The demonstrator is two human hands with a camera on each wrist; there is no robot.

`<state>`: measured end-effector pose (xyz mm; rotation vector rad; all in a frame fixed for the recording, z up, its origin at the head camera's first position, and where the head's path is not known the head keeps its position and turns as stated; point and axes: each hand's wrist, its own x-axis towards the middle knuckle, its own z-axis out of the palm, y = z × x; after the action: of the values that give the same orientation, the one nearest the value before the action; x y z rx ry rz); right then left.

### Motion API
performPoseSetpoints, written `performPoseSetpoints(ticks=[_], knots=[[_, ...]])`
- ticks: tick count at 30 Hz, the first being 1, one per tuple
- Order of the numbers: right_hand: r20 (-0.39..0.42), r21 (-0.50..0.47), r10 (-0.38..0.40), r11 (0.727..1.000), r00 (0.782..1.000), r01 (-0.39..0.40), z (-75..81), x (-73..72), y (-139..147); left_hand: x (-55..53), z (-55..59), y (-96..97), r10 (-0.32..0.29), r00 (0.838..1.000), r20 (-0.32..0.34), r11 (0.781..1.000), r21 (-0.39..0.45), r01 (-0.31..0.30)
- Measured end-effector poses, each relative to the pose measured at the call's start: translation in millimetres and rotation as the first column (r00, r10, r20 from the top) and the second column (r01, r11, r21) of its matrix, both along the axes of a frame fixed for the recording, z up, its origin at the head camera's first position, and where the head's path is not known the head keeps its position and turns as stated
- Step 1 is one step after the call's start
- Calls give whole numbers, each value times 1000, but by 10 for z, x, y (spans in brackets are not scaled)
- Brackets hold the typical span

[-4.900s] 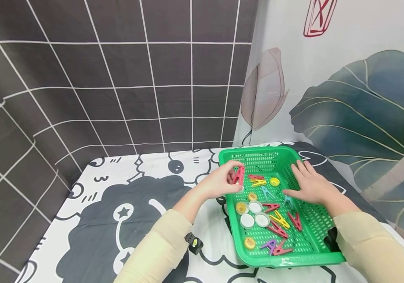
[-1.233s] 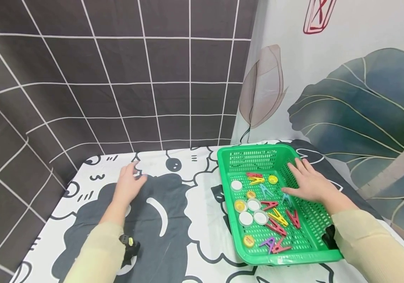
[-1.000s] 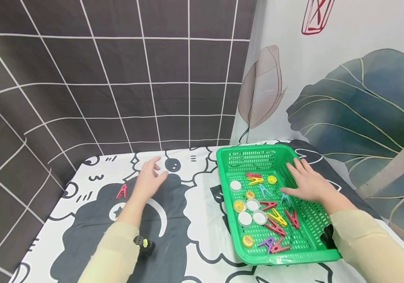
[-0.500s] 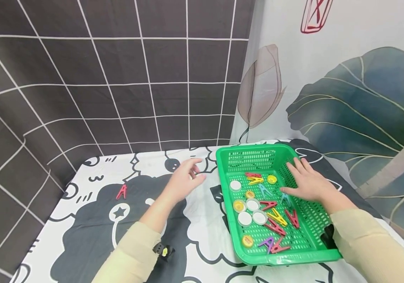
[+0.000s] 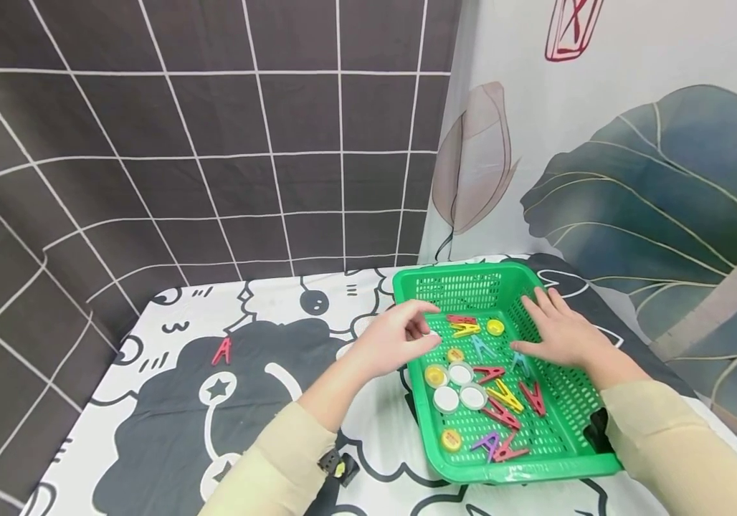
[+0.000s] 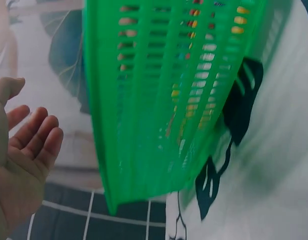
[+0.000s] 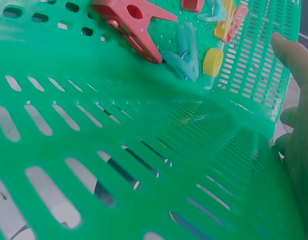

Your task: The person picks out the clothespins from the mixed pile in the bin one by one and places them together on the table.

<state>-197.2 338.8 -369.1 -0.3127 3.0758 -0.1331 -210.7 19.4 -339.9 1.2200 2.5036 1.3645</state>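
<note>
My left hand [image 5: 394, 338] hovers over the left rim of the green basket [image 5: 517, 471]; the left wrist view shows its fingers loosely bent, with nothing in them. Spread fingers of my right hand [image 5: 565, 333] rest on the basket's right rim. Inside lie clothespins in several colours, among them a red clothespin [image 7: 131, 25], a yellow clothespin [image 5: 506, 395] and a purple clothespin [image 5: 487, 444]. White round caps [image 5: 446, 400] and yellow caps [image 5: 451, 440] lie among them; one white cap is partly hidden by my left hand. Another red clothespin [image 5: 221, 351] lies apart on the cloth at left.
A black, white and grey patterned cloth [image 5: 168, 423] covers the surface under the basket. Behind it hangs a dark gridded curtain [image 5: 304, 129], with a pale leaf-printed curtain [image 5: 536, 86] at right.
My left hand carried a red clothespin from the basket to the cloth at left and let it go. It has since come back right, over the basket's rim. My right hand stays put.
</note>
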Motion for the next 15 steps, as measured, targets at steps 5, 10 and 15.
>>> performPoseSetpoints(ticks=[5,10,15], knots=[[3,2,-8,1000,1000,8,-7,-15,3,65,5,260,-119,992,-52,989,-92,114],[-4,10,-7,1000,1000,7,-14,-29,23,133,15,445,-214,975,-60,958,-206,197],[-7,4,-5,1000,1000,5,-7,-26,19,172,-2,551,-271,962,-21,930,-263,257]])
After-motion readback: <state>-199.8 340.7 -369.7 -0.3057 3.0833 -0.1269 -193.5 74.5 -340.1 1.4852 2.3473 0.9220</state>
